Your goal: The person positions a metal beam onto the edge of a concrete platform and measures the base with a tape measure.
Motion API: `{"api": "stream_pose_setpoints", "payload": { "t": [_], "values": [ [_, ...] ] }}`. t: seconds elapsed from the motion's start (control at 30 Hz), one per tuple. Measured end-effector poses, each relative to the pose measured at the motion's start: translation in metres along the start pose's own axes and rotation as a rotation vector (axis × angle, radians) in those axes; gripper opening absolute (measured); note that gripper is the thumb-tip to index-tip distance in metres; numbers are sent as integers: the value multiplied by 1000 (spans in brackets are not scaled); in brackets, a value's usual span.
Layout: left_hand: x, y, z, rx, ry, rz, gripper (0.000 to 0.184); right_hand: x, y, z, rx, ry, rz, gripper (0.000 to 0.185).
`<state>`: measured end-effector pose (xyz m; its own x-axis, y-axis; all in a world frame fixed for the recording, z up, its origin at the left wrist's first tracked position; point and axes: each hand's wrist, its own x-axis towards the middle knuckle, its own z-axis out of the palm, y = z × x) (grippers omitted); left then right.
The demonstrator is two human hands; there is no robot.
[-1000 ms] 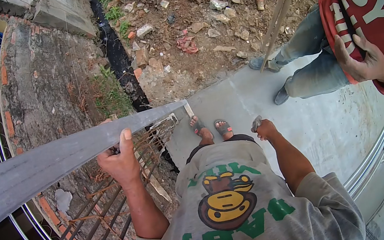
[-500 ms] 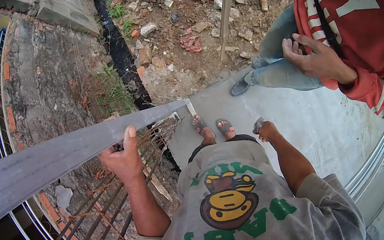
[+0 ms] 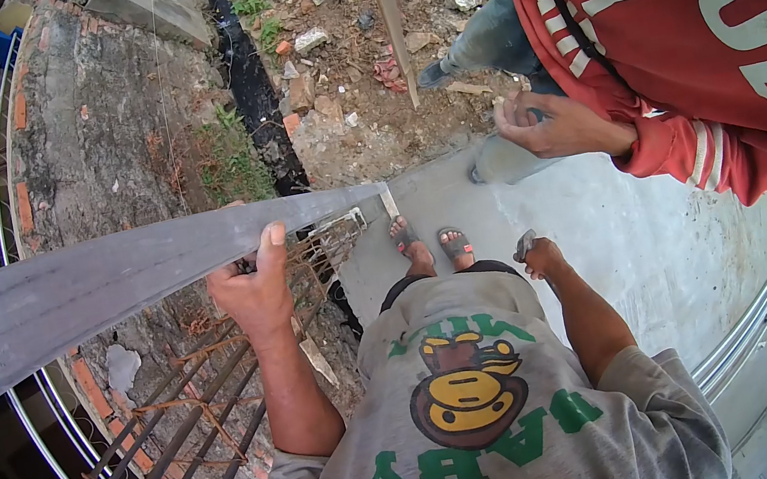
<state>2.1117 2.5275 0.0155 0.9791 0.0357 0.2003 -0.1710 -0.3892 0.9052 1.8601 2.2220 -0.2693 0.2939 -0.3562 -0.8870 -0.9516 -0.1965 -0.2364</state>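
Note:
My left hand is wrapped round the lower edge of a long grey beam, thumb up against its near face. The beam crosses the left half of the view and looks narrower toward its far end, close to my feet. My right hand is closed beside my right hip on a small grey object that sticks out past the fingers. Its kind I cannot make out.
A person in a red hoodie stands at the right, one hand raised. Tied rebar and an old brick-edged wall lie left. A dark ditch, rubble and a wooden post are ahead of the concrete floor.
The person in red has stepped forward, one foot now by the post on the dirt. My view has shifted slightly; both my hands keep their hold.

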Motion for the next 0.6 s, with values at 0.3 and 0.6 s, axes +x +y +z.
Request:
{"api": "stream_pose_setpoints", "payload": {
  "t": [0.3, 0.6],
  "values": [
    [-1, -3, -2, 33, -11, 13, 38, 5, 3, 5, -1, 13, -24, 24],
    [4, -8, -3, -4, 11, 25, 41, 12, 8, 17, 4, 14, -21, 20]
  ]
}}
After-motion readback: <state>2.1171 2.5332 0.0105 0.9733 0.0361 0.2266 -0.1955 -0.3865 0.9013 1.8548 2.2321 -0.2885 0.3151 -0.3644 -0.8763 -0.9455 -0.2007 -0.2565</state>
